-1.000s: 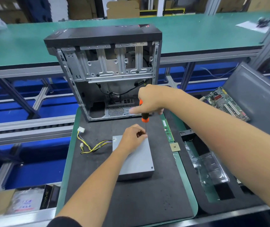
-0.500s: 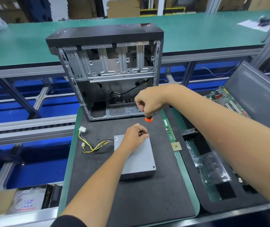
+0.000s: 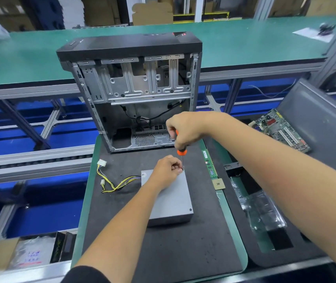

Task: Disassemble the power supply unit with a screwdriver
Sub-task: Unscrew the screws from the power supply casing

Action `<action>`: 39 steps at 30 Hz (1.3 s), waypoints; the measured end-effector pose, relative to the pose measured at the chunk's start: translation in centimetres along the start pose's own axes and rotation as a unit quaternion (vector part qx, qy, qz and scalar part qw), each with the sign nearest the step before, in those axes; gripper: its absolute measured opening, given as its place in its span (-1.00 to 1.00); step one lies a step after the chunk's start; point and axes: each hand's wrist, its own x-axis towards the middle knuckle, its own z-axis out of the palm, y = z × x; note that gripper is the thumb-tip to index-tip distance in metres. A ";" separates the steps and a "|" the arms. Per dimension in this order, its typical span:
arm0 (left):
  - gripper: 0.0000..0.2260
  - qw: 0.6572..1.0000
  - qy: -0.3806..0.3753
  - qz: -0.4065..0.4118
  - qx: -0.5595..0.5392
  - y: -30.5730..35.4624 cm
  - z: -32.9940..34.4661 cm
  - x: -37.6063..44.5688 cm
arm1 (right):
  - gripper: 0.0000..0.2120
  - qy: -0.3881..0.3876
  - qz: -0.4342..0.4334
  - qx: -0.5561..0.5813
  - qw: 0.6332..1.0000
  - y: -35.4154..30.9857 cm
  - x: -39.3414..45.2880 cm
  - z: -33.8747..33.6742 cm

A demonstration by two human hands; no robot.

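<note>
My right hand (image 3: 185, 130) is wrapped around the orange-and-black handle of the screwdriver (image 3: 180, 149), holding it upright with the thin shaft pointing straight down. My left hand (image 3: 168, 172) rests on the far right corner of the grey power supply (image 3: 171, 198), fingertips pinched around the shaft right at the tip; whether they also touch a screw I cannot tell. The power supply lies flat on the dark foam mat (image 3: 163, 248) that covers this part of the desk, its yellow and black cables (image 3: 114, 183) trailing off to the left and ending in white plugs. Just behind the mat's far edge stands the open computer case (image 3: 134, 92), its bare metal inside facing me. To the right of the power supply, a green memory stick (image 3: 209, 164) and a small square chip (image 3: 218, 184) lie along the mat's edge, and farther right a circuit board (image 3: 280, 130) leans on a grey tray (image 3: 322, 119).
</note>
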 end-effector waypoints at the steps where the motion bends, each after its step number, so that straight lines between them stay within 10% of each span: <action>1: -0.90 1.000 -0.001 -0.003 0.002 0.0 0.0 0.0 | -0.70 0.021 0.020 -0.006 1.000 0.1 0.3 0.2; 39: -0.88 1.000 0.004 -0.018 0.024 0.3 0.3 -0.2 | -0.84 0.012 -0.017 -0.049 0.999 0.0 0.1 -1.1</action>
